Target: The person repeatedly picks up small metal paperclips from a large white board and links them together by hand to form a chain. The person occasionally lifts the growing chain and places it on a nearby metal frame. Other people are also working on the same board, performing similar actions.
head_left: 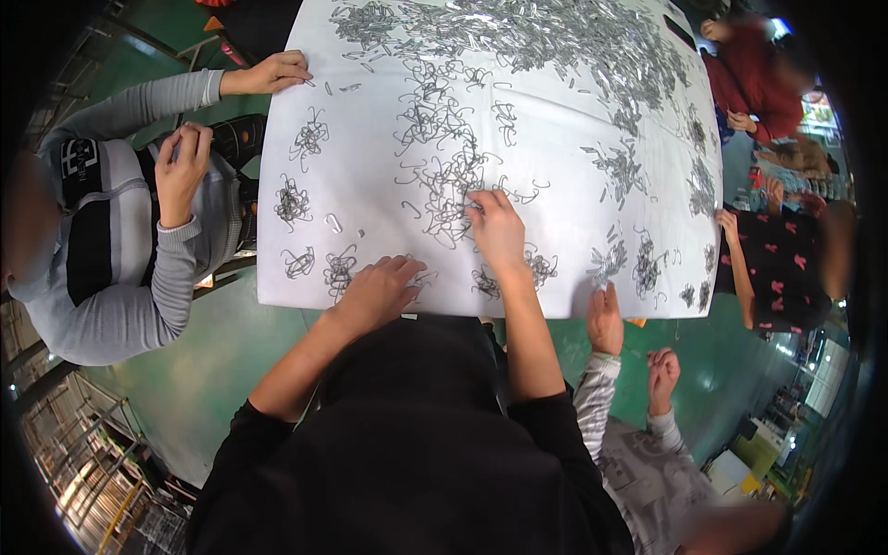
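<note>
Bent grey wire hooks (442,180) lie in a loose heap down the middle of the white tabletop (546,222). My right hand (499,233) reaches into the heap's right side, thumb and fingers curled together at the hooks; whether a hook sits between the fingertips is hard to see. Near the front edge my left hand (377,294) rests low with its fingers bent, beside a small wire piece (423,280). What its fingertips hold, if anything, is hidden. Small hook piles lie on either side: one (339,268) left of my left hand, another (541,266) beside my right forearm.
Flat metal clips (555,37) cover the table's far side, with smaller clip piles (618,171) at right. A person's hand (277,72) touches the left edge. Another person's hand (606,319) reaches clips at the front right. More people stand along the right side.
</note>
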A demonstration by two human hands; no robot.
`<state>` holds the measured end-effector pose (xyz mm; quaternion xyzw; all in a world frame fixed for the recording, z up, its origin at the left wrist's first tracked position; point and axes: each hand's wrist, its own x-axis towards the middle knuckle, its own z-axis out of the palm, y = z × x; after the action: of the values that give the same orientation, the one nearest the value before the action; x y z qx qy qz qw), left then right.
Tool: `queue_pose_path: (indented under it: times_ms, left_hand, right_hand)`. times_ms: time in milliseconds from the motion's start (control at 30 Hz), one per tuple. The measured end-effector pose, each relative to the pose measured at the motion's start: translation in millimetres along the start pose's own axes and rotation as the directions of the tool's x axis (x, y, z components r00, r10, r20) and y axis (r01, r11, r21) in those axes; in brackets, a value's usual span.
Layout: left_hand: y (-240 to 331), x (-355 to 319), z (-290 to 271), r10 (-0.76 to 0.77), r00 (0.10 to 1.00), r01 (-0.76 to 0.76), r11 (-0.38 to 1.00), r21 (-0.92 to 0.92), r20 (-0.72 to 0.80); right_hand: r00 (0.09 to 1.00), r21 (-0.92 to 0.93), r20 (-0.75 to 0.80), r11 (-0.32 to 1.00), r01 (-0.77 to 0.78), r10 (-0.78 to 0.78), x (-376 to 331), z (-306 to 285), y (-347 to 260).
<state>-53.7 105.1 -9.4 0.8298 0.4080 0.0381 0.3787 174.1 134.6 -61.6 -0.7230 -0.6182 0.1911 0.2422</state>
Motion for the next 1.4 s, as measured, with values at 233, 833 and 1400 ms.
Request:
queue_pose_path:
  times_ms: [233,833,1400]
  left_hand:
    - [24,34,-6,-0.139,0.987,0.136,0.990,-0.045,-0.080]
    - [-17,-5,-27,-0.068,0.995,0.070,0.997,0.028,-0.075]
    - [-14,-20,-4,-0.045,0.998,0.047,0.998,0.053,-0.033]
  right_hand:
    - [0.957,-0.098,-0.013,0.953,0.288,-0.291,40,18,29]
    - [0.986,-0.086,0.014,0.983,-0.164,0.166,94,18,40]
    - [0.859,0.546,0.376,0.666,-0.508,0.347,41,-12,49]
